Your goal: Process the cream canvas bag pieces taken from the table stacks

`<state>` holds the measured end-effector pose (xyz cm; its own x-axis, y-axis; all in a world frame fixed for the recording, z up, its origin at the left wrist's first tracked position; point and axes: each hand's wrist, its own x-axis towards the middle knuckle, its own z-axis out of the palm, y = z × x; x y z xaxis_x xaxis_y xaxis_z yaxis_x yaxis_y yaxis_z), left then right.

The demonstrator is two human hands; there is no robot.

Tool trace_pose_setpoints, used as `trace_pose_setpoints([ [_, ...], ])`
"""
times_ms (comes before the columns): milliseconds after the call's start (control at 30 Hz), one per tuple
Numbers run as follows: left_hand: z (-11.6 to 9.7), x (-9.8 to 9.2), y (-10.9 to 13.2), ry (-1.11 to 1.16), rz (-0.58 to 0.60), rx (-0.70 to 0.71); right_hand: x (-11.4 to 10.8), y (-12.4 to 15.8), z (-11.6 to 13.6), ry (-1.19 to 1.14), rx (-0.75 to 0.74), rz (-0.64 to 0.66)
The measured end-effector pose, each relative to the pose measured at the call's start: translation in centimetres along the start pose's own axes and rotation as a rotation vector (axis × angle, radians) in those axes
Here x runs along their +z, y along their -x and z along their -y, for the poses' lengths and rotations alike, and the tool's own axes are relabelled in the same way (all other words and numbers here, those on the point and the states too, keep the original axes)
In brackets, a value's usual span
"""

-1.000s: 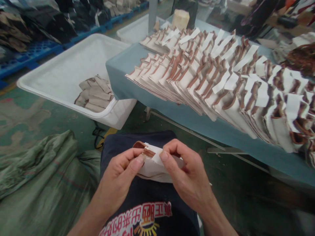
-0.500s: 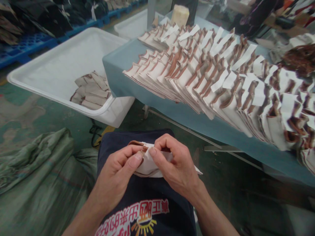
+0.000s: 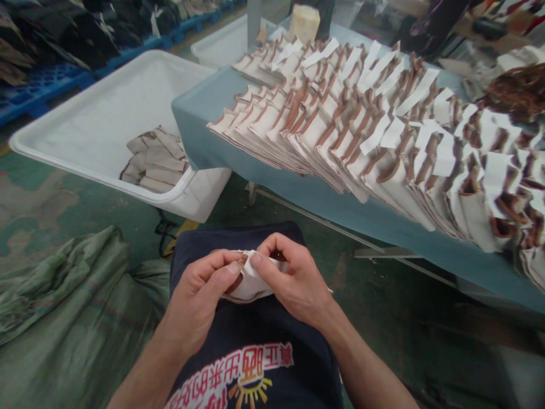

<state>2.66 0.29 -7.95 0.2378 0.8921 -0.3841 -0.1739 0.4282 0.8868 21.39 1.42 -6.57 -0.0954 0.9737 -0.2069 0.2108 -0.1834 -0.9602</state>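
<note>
Over my lap, on a dark blue apron (image 3: pixel 272 326) with printed lettering, I hold a small white fabric piece with brown edging (image 3: pixel 251 287). My left hand (image 3: pixel 200 289) pinches its brown edge between thumb and forefinger. Close beside it, my right hand (image 3: pixel 293 278) grips the white part with thumb and bent fingers. The two thumbs are nearly touching at the upper edge. Part of the piece is hidden beneath my fingers. Similar white and brown pieces (image 3: pixel 319 130) stand in overlapping rows on the table ahead, many with white strips on them.
A blue-covered table (image 3: pixel 200 130) runs from ahead to the right. Left of it stands a white plastic bin (image 3: pixel 85 130) holding folded beige pieces (image 3: pixel 155 159). A green sack (image 3: pixel 85 307) lies at lower left. Blue pallets (image 3: pixel 55 85) with dark goods are behind.
Both hands have shifted slightly left with the fabric piece and remain pinched on it. Less of its right end shows now. The view has shifted a little.
</note>
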Motion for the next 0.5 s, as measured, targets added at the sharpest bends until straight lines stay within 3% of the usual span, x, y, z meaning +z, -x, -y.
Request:
trace_pose_setpoints([
  [100, -0.18, 0.13, -0.19, 0.020, -0.004, -0.025, -0.32, -0.48, -0.48, -0.179, 0.079, 0.129],
  [200, -0.45, 0.34, -0.26, 0.027, -0.011, -0.049, -0.51, -0.77, -0.90, -0.231, 0.110, 0.174],
  [500, -0.66, 0.57, -0.21, 0.070, -0.041, -0.040, -0.12, -0.89, -0.63, 0.016, -0.051, 0.059],
])
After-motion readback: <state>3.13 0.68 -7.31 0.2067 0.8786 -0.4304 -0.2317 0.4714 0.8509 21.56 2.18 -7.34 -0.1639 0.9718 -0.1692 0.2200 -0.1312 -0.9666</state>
